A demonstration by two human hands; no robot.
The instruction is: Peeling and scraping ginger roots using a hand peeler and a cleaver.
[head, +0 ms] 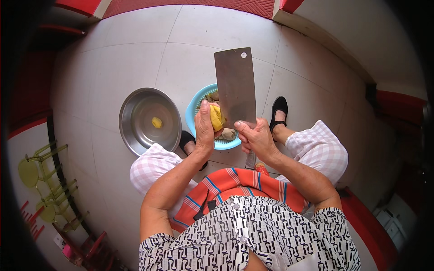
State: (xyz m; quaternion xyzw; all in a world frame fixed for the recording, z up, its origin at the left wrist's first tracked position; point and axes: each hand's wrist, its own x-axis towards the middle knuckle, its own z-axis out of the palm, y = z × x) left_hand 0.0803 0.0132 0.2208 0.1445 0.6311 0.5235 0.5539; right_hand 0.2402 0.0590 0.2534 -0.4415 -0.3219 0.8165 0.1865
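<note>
My right hand [256, 137] grips a steel cleaver [236, 88] by its handle, the broad blade pointing away from me. My left hand [204, 125] holds a yellow, largely peeled potato [216, 118] against the blade's left side near the handle. Beneath both hands a light-blue plastic basket [194, 101] sits on the floor with unpeeled, brownish potatoes [228, 134] in it; the blade and my hands cover part of it. Left of the basket stands a round steel basin [130, 135], where one peeled yellow potato [157, 122] lies in what looks like water.
My feet in black shoes [279, 106] rest on the tiled floor [129, 64] either side of the basket. Green chairs [44, 172] stand far left. A wall [339, 37] runs along the upper right, and a red mat [190, 7] lies at the top.
</note>
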